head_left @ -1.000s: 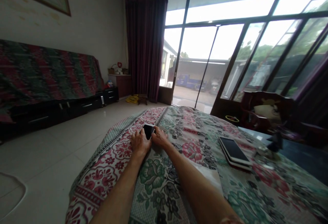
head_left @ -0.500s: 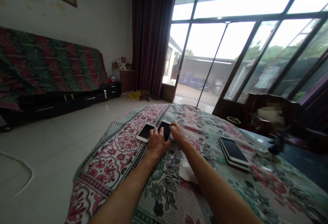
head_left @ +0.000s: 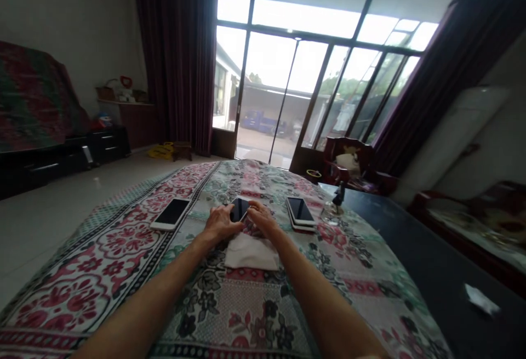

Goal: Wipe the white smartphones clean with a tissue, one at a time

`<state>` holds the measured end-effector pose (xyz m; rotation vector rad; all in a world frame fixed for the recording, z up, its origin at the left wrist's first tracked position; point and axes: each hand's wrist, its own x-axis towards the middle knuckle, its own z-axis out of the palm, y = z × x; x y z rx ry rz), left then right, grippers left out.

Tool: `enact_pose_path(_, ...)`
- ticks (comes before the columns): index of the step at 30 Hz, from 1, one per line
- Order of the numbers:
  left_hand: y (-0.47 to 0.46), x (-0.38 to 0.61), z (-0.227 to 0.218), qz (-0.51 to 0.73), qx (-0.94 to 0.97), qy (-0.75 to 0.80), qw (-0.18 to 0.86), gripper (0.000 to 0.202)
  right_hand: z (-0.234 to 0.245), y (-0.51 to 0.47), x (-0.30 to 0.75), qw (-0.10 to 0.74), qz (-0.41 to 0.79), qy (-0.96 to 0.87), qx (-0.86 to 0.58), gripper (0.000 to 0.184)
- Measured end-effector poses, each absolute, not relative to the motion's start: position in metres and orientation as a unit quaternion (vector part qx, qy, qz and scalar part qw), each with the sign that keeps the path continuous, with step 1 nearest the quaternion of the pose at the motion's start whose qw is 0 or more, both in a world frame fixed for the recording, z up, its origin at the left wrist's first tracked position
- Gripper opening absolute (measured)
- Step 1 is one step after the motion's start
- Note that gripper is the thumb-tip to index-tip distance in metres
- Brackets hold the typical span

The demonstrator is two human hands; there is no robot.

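Observation:
A dark-screened smartphone (head_left: 239, 210) is held by its edges between my two hands, low over the cloth-covered table. My left hand (head_left: 219, 222) grips its left side, fingers curled at the edge. On the right side, my right hand (head_left: 260, 217) closes on it with bent fingers. Just below my hands lies a folded white cloth (head_left: 251, 254). To the left a white smartphone (head_left: 171, 214) rests with its dark screen up. On the right sits a stack of white phones (head_left: 301, 212), the top one screen up.
The table wears a flowered tablecloth (head_left: 255, 304). A small dark figure on a clear base (head_left: 337, 200) stands right of the stack. Beyond is a dark tabletop (head_left: 394, 233) with a crumpled white piece (head_left: 481, 300). A carved wooden chair (head_left: 349, 159) stands near the glass doors.
My view has swung right. The held phone has come away from the white phone on the left, and my left hand has left that phone's edge. The white cloth shows more fully.

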<state>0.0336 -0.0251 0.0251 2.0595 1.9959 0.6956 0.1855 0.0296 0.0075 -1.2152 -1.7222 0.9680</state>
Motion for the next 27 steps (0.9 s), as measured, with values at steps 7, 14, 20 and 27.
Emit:
enact_pose_path(7, -0.014, 0.067, 0.022, 0.213, 0.708, 0.670, 0.069, 0.048, 0.006, 0.023, 0.212, 0.410, 0.369, -0.673, -0.493, 0.038)
enact_pose_path(14, -0.009, 0.078, -0.005, 0.246, 0.736, 0.631, 0.007, 0.064, 0.007, 0.015, 0.226, 0.375, 0.328, -0.673, -0.546, 0.043)
enact_pose_path(20, -0.005, 0.069, -0.010, 0.255, 0.755, 0.604, 0.015, 0.067, 0.001, 0.019, 0.222, 0.387, 0.311, -0.663, -0.560, 0.041)
enact_pose_path(27, -0.012, 0.070, -0.007, 0.242, 0.767, 0.593, 0.022, 0.074, -0.001, 0.020, 0.222, 0.399, 0.310, -0.655, -0.562, 0.041)
